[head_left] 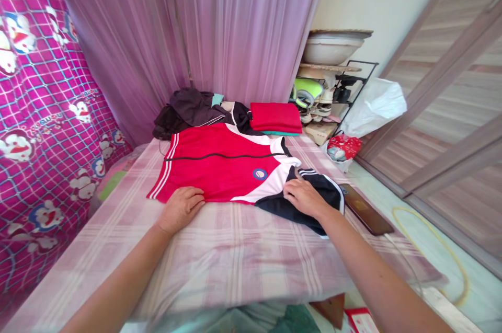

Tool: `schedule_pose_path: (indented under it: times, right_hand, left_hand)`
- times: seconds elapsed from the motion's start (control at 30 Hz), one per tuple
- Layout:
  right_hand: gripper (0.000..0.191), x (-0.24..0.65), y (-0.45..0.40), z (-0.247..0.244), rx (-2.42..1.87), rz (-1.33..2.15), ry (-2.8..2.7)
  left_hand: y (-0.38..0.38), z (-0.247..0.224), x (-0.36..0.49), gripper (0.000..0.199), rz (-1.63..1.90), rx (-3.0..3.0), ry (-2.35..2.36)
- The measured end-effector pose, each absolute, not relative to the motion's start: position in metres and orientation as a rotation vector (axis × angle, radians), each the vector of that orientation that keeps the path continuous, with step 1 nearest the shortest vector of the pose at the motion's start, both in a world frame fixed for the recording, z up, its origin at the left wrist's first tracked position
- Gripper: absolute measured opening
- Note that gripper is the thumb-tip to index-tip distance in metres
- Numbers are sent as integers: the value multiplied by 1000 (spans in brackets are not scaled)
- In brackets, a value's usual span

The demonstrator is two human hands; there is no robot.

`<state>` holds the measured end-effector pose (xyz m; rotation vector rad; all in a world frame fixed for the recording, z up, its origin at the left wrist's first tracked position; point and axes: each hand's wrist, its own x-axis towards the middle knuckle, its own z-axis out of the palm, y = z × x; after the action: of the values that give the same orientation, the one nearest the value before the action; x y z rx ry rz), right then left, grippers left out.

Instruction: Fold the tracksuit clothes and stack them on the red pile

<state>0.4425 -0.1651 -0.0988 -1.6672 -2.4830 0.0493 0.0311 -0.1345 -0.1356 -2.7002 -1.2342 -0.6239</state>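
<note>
A red, white and dark jacket lies spread sideways on the plaid cloth of the table, its collar to the right and its striped hem to the left. My left hand rests on the jacket's near edge by the hem, fingers lying flat. Near the collar, my right hand is on the dark sleeve, its fingers curled together at the fabric. What those fingers hold, if anything, is too small to make out.
Behind the jacket lie dark clothes and a folded red cloth. A phone with a cable is at the table's right edge. Beyond stand a shoe rack and bags. Purple curtains hang behind.
</note>
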Motion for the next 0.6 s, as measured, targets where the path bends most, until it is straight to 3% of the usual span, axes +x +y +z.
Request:
schedule_pose_path:
  times: [0.37,0.6]
  right_hand:
    - [28,402,-136,-86,-1661,28,-2373]
    - [53,340,-92,-115,-1649,208,-2407]
  left_hand:
    - [-131,-143,30,33,-666,-2739,-1135]
    - [-137,-136,31,34,-652,-2788,-1243]
